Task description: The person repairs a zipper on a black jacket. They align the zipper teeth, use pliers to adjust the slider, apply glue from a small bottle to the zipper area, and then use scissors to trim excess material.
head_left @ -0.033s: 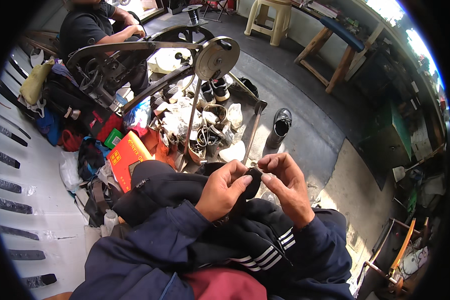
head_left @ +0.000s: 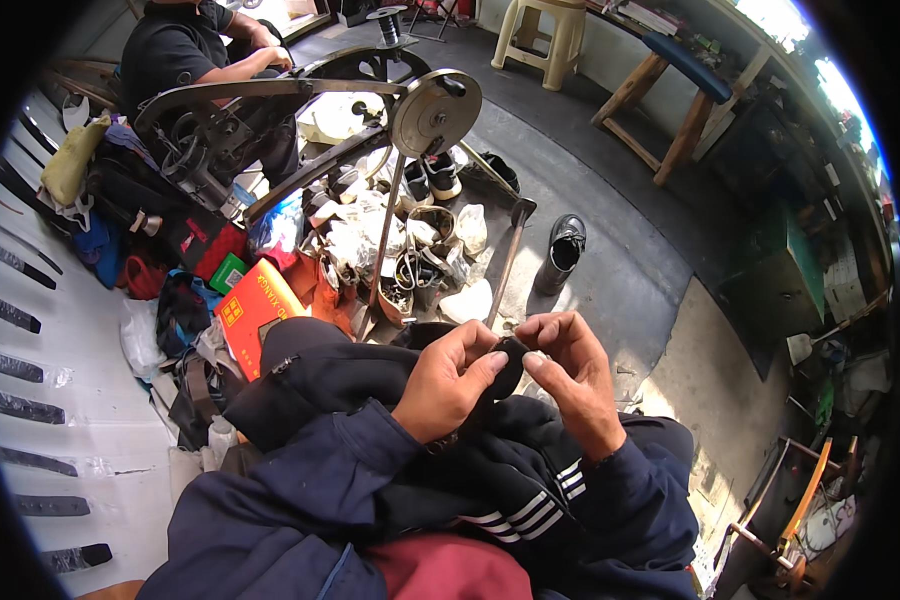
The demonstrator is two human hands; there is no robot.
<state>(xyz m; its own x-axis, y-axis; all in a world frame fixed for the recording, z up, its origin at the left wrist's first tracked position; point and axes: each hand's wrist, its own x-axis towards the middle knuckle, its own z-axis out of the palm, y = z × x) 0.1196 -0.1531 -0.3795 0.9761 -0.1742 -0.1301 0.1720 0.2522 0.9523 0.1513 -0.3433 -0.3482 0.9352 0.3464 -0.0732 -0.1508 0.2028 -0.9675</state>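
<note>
A black garment (head_left: 450, 500) with white stripes lies bunched over my lap. Its dark cloth rises to a small black piece (head_left: 511, 350) pinched up between my hands; whether that piece belongs to the garment, I cannot tell. My left hand (head_left: 452, 380) grips it from the left between thumb and bent fingers. From the right, my right hand (head_left: 577, 375) closes on it with thumb and forefinger, the other fingers curled. The fingertips hide most of its edges.
A hand-cranked sewing machine (head_left: 410, 120) stands ahead, beside a seated person (head_left: 175, 55). Below it lie piled shoes and bags (head_left: 370, 240), with a single black shoe (head_left: 562, 255) to the right. A red box (head_left: 255, 320) sits left, stools (head_left: 540, 40) stand beyond, and dark strips (head_left: 10, 365) line a white board.
My right thumb and fingers have shifted slightly around the small black piece. My left hand keeps its pinch almost unmoved. The whole view has moved very slightly.
</note>
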